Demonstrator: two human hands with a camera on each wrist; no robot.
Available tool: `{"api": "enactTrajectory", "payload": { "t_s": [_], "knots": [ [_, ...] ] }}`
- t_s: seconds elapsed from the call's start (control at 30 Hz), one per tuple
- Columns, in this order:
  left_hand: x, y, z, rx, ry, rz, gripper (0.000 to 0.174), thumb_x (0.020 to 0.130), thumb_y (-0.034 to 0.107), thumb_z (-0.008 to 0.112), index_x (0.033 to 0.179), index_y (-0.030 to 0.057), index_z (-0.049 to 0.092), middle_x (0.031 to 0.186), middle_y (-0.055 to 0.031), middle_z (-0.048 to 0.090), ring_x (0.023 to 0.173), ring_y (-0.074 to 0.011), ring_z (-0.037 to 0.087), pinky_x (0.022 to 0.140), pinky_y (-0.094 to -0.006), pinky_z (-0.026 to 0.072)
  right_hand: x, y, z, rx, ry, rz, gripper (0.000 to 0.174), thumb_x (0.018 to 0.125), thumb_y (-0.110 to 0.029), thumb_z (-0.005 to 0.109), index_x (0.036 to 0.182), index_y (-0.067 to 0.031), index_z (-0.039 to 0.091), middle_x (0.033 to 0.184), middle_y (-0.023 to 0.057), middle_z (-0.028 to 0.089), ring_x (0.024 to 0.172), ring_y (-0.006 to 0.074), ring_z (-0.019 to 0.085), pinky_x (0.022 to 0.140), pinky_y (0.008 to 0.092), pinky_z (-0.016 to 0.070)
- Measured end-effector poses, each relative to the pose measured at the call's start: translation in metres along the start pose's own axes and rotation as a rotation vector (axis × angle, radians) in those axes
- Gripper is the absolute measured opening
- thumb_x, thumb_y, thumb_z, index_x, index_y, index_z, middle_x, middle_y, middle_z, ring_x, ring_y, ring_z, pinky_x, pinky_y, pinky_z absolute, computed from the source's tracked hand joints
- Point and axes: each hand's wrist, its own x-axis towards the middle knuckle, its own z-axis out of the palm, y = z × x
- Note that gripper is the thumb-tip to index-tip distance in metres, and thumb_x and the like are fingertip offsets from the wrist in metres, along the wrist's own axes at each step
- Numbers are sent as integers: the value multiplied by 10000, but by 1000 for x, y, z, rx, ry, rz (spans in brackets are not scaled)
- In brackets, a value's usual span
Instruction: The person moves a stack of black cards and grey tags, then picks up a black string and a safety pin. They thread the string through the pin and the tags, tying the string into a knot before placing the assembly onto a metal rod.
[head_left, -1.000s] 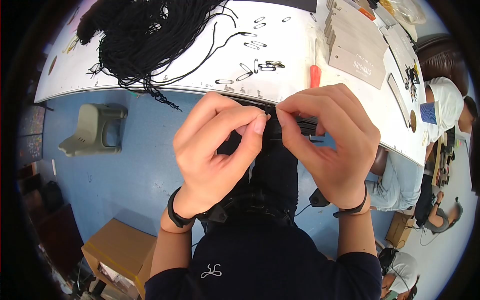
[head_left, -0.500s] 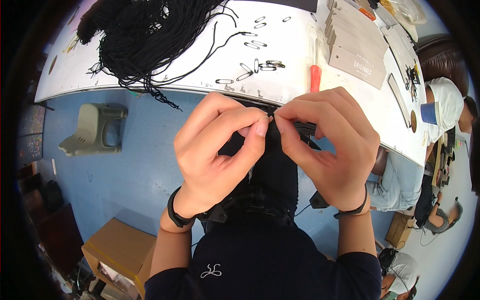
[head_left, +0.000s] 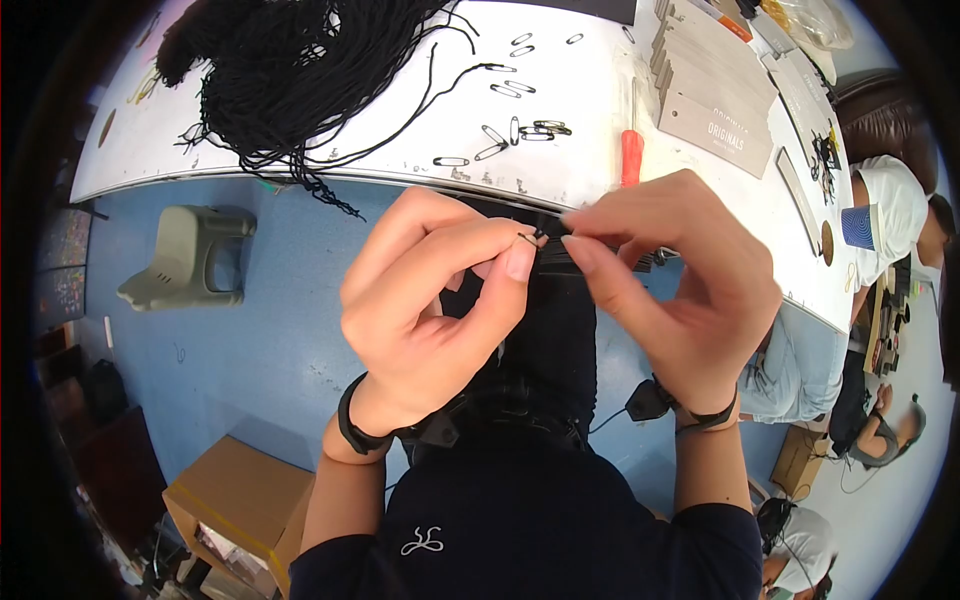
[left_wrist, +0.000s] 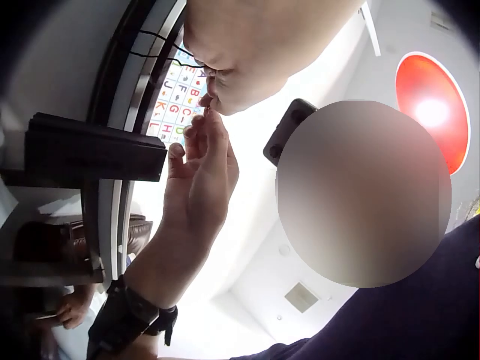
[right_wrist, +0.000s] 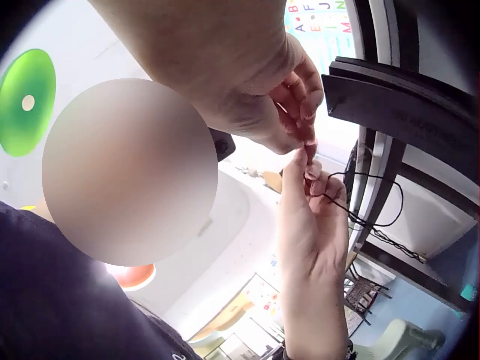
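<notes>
In the head view my left hand [head_left: 430, 275] pinches a small dark piece between thumb and index finger, just off the table edge above the lap. A black cord [right_wrist: 403, 199] loops out from these fingertips in the right wrist view. Close on the right, my right hand [head_left: 690, 275] is bent with thumb and index finger near each other, blurred by motion; whether it pinches the cord I cannot tell. On the white table [head_left: 590, 50] lie a heap of black cords [head_left: 290, 80] and several loose safety pins [head_left: 515, 130].
Beyond the right hand lie a red-handled screwdriver [head_left: 631, 158] and grey printed cards [head_left: 715, 115]. A flat black piece [left_wrist: 97, 146] juts out at the table edge. On the floor are a grey-green stool [head_left: 185, 260] and a cardboard box [head_left: 240, 505]. Other people sit at the right.
My right hand has shifted right, away from the left fingertips, and its thumb and index finger have parted a little. My left hand stays nearly in place, still pinching the small piece.
</notes>
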Motion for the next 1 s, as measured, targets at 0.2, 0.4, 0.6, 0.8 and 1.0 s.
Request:
{"api": "enactTrajectory", "payload": {
  "t_s": [0.2, 0.4, 0.6, 0.8, 1.0],
  "knots": [
    [1, -1, -4, -136, -113, -24, 92, 728, -25, 685, 816, -1, 672, 729, -46, 573, 559, -83, 462, 471, -202, 347, 3, 2, -2, 271, -141, 155, 207, 697, 16, 716, 899, 18, 674, 826, 81, 645, 661, 121, 579, 570, 214, 445],
    [1, 5, -4, -162, -167, -130, 66, 752, -13, 683, 815, -6, 667, 729, -46, 579, 562, -88, 465, 476, -206, 350, 2, 5, -6, 16, -106, -87, 145, 689, 18, 714, 824, 10, 663, 801, 97, 635, 650, 145, 578, 550, 220, 435],
    [-10, -2, -3, -159, -188, -234, 25, 787, 6, 665, 803, -12, 660, 701, -45, 588, 553, -83, 481, 475, -209, 347, -3, 3, -3, -237, 9, -112, 159, 667, 57, 711, 799, 0, 643, 769, 81, 619, 617, 167, 550, 539, 252, 431],
    [-7, 9, -19, -651, -314, -612, 94, 836, 65, 641, 850, -20, 677, 669, -25, 595, 547, -57, 508, 463, -193, 339, -7, 22, 5, -434, 55, -376, 212, 581, 23, 681, 779, -29, 627, 771, 51, 602, 646, 186, 543, 510, 260, 423],
    [-8, 0, -2, -683, -117, -705, 136, 854, 67, 629, 934, -25, 689, 722, -31, 628, 555, -38, 493, 481, -170, 346, -21, 5, 7, -709, 11, -611, 218, 512, -65, 620, 726, -26, 601, 816, 65, 611, 673, 159, 579, 480, 231, 428]
  ]
}}
